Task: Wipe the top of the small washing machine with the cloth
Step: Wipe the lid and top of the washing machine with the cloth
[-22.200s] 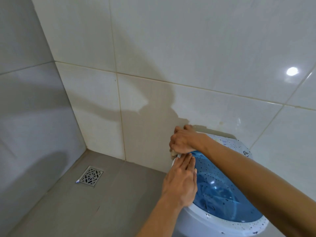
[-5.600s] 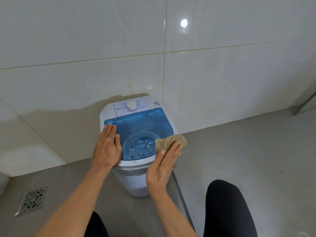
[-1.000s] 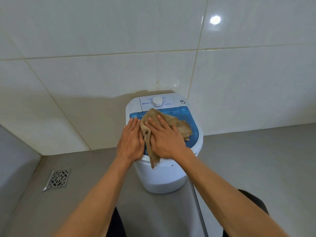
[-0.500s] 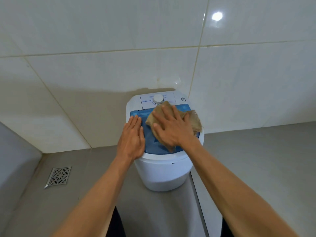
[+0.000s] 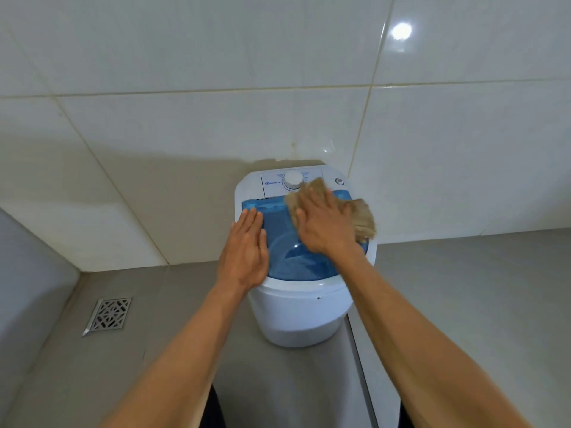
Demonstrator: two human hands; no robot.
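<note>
Right hand [image 5: 326, 225] pressed flat, fingers spread, pinning the tan cloth [image 5: 360, 216] on the blue lid [image 5: 290, 257] of the small washing machine [image 5: 301, 310], left hand [image 5: 245, 251] open, bracing the lid's edge beside it; best firm overlapping strokes toward the dial [image 5: 293, 180] beyond the fingertips; blue logo left of it unreadable.

The washing machine [image 5: 301, 307] stands hard against the tiled wall [image 5: 278, 72], so its back is closed off. Bare floor [image 5: 463, 288] lies open on both sides; a drain grate [image 5: 108, 315] sits well apart on the left.
</note>
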